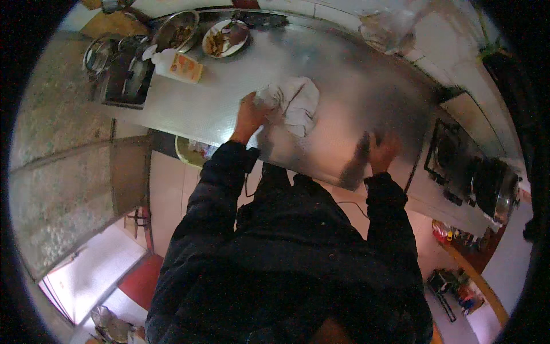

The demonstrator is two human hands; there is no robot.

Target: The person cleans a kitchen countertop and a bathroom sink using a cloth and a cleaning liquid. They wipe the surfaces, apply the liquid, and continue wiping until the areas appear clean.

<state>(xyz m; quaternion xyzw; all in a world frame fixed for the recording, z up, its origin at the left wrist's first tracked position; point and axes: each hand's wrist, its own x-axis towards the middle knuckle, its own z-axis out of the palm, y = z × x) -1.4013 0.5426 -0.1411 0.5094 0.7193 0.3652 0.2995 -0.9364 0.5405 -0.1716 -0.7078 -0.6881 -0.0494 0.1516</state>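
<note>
A crumpled white cloth (303, 103) lies on the metal-topped counter (219, 92) in front of me. My left hand (250, 118) grips the left end of this cloth, its fingers curled into the bunched fabric. Farther right, my right hand (384, 149) is over the counter's front part with its fingers spread and nothing visible in it. It is apart from the cloth and somewhat blurred, so whether it touches the surface is unclear. A white bottle with an orange label (178, 65) lies tilted on the counter to the left of the cloth.
Left of the bottle is a sink (133, 79) with dishes. Along the back edge are a metal bowl (195, 32) and a white plate of food (215, 50). A gas stove (444, 148) with a dark pot (490, 187) stands right. A plastic bag (386, 32) sits at back right.
</note>
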